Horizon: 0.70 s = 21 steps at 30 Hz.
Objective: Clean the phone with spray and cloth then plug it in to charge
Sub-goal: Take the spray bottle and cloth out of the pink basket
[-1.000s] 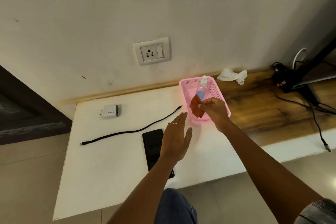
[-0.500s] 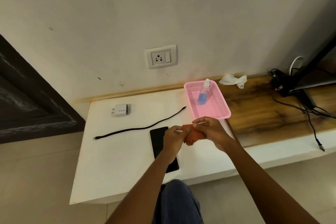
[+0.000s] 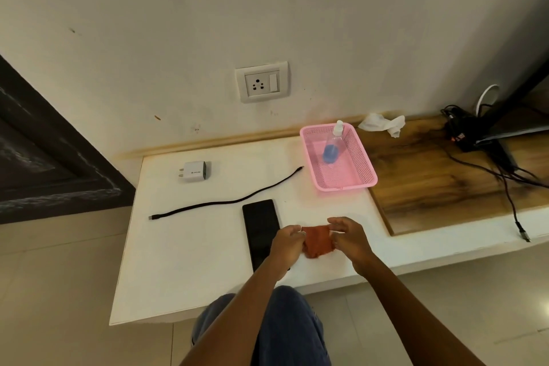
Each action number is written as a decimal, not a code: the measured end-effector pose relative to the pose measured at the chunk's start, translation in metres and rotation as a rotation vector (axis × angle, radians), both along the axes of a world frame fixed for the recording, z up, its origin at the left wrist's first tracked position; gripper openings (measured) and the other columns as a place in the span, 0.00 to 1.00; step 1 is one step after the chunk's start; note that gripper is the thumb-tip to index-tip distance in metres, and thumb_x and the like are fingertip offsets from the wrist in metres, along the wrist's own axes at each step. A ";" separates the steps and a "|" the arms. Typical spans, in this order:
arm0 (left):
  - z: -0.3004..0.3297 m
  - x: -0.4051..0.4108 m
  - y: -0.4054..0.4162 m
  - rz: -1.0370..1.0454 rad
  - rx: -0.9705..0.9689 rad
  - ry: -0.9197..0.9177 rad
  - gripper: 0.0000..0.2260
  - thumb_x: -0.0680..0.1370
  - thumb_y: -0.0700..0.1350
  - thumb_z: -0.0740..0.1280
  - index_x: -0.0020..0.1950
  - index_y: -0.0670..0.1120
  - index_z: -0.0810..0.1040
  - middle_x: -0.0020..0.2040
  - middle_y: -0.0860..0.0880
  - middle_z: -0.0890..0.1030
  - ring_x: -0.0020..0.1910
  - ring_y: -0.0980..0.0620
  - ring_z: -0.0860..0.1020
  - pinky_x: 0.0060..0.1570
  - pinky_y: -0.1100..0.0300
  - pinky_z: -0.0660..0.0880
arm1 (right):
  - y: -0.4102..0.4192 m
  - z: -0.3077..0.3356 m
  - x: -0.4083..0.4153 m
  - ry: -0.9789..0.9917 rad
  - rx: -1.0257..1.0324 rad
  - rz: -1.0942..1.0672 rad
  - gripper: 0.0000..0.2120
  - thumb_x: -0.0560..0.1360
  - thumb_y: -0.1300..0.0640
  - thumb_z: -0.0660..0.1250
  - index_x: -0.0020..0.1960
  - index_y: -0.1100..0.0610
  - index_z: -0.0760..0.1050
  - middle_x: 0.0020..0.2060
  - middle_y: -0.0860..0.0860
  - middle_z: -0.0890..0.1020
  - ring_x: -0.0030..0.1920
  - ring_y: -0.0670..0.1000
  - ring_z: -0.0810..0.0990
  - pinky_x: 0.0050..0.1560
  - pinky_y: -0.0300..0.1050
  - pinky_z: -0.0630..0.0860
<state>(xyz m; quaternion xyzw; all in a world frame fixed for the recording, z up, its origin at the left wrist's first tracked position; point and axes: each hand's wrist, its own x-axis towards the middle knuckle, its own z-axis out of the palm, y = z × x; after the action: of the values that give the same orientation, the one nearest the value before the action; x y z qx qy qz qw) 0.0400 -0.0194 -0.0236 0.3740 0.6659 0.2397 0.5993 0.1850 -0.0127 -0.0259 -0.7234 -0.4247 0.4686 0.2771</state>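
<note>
The phone (image 3: 263, 232) lies face up near the worktop's (image 3: 190, 261) near edge, partly under the left hand (image 3: 286, 245). Both hands, left and right hand (image 3: 350, 239), pinch the orange cloth (image 3: 318, 241) stretched between them, likely readying it for wiping; the spray bottle (image 3: 333, 143) waits in the pink basket (image 3: 361, 163).

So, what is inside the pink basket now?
Only the spray bottle lies in the pink basket, its cap toward the wall. The rest of the mesh floor shows bare; whatever is under the bottle is covered.
</note>
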 end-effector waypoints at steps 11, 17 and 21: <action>0.025 0.024 0.038 0.045 0.351 0.156 0.18 0.79 0.40 0.63 0.68 0.49 0.69 0.66 0.46 0.72 0.60 0.49 0.74 0.60 0.54 0.74 | 0.045 0.036 -0.001 -0.203 0.424 -0.154 0.05 0.76 0.63 0.65 0.46 0.63 0.79 0.43 0.57 0.83 0.44 0.56 0.81 0.52 0.55 0.79; 0.053 0.049 0.098 -0.080 0.482 0.177 0.22 0.79 0.40 0.63 0.73 0.45 0.64 0.71 0.43 0.69 0.67 0.43 0.71 0.64 0.49 0.72 | 0.111 0.049 0.009 -0.286 0.392 -0.166 0.11 0.77 0.58 0.64 0.57 0.61 0.73 0.55 0.57 0.79 0.54 0.56 0.78 0.56 0.45 0.74; 0.056 0.063 0.135 -0.137 0.401 0.110 0.25 0.81 0.38 0.59 0.77 0.46 0.57 0.76 0.44 0.61 0.73 0.43 0.63 0.70 0.50 0.65 | 0.149 0.051 0.014 -0.285 0.348 -0.083 0.24 0.75 0.54 0.67 0.67 0.61 0.66 0.64 0.56 0.74 0.62 0.56 0.74 0.63 0.48 0.70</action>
<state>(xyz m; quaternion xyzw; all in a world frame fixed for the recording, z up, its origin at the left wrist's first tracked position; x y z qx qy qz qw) 0.1033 0.1159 0.0328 0.5427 0.6095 0.3054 0.4906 0.1988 0.1368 0.0256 -0.7404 -0.5038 0.2693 0.3541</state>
